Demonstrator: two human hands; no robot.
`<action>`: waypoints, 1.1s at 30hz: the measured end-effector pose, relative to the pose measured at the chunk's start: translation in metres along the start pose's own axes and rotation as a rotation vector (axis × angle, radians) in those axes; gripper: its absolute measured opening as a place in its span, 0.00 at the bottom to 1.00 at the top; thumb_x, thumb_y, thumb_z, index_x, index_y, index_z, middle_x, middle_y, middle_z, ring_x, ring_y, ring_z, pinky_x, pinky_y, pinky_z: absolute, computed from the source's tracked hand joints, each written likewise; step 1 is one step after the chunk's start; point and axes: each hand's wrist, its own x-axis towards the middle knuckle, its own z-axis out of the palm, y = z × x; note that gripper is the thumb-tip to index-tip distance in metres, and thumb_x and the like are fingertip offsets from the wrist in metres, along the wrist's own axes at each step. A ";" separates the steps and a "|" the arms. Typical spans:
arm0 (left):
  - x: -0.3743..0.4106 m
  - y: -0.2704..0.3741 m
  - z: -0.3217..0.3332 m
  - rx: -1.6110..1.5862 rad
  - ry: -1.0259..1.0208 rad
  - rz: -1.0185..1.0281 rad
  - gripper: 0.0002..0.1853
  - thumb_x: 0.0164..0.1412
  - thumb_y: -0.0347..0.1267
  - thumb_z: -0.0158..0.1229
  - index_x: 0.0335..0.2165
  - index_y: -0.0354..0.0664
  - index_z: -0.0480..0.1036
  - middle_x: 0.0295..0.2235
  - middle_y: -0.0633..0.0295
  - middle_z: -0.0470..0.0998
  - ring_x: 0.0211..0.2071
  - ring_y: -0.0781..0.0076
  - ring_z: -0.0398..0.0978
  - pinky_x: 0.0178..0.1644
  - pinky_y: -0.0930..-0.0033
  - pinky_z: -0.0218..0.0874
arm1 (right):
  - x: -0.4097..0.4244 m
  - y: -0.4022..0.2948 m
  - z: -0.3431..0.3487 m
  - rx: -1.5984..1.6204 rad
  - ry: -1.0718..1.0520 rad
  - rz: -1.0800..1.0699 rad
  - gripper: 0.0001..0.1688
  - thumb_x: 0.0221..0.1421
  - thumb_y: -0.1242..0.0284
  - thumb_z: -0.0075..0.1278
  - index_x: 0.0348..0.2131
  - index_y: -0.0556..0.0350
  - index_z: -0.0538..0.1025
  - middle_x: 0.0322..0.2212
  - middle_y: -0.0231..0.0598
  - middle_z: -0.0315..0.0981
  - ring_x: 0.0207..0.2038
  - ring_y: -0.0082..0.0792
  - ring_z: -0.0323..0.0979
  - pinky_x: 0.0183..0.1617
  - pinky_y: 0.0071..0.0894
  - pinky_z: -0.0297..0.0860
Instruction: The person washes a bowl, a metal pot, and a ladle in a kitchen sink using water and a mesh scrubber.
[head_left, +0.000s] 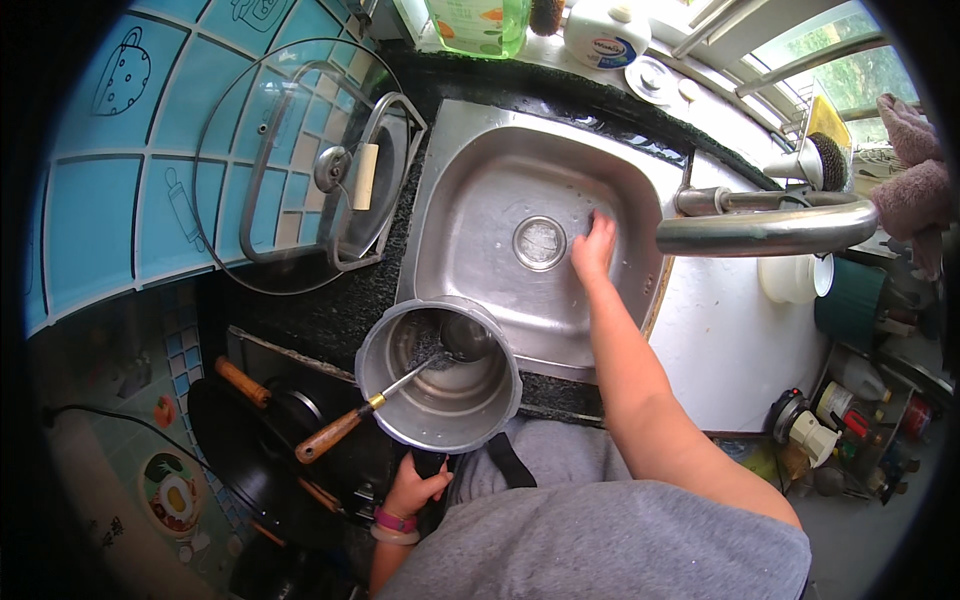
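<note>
A deep metal pot, apparently a pressure cooker body, is held over the near left edge of the sink. My left hand grips its black handle from below. Inside the pot rests the metal end of a ladle or similar utensil; its wooden handle leans out over the rim. My right hand reaches down into the stainless steel sink, right of the round drain strainer. Its fingertips are partly hidden, so whether they hold anything is unclear.
A curved metal faucet juts in over the right rim. Left of the sink, a glass lid stands in a metal rack. A wok lies lower left. Bottles, including a green one, line the windowsill.
</note>
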 end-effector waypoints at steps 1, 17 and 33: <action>0.000 0.002 0.000 -0.002 -0.002 0.003 0.08 0.50 0.21 0.60 0.29 0.38 0.68 0.18 0.68 0.68 0.14 0.81 0.64 0.18 0.78 0.55 | 0.008 0.002 0.001 -0.088 0.109 -0.056 0.29 0.43 0.86 0.43 0.49 0.60 0.72 0.51 0.54 0.65 0.54 0.51 0.63 0.61 0.44 0.61; 0.001 -0.001 -0.007 0.030 -0.001 -0.007 0.08 0.50 0.21 0.61 0.28 0.38 0.68 0.18 0.68 0.69 0.14 0.81 0.65 0.18 0.77 0.56 | 0.063 -0.009 0.006 -0.115 -0.179 -0.273 0.27 0.42 0.86 0.42 0.46 0.56 0.74 0.42 0.52 0.70 0.49 0.56 0.65 0.55 0.47 0.64; 0.002 -0.005 -0.006 0.007 -0.005 -0.020 0.08 0.50 0.21 0.61 0.28 0.38 0.68 0.18 0.69 0.68 0.15 0.82 0.65 0.19 0.78 0.56 | 0.053 -0.001 0.017 0.023 -0.138 -0.205 0.26 0.40 0.86 0.44 0.44 0.62 0.74 0.39 0.55 0.70 0.45 0.54 0.69 0.52 0.44 0.67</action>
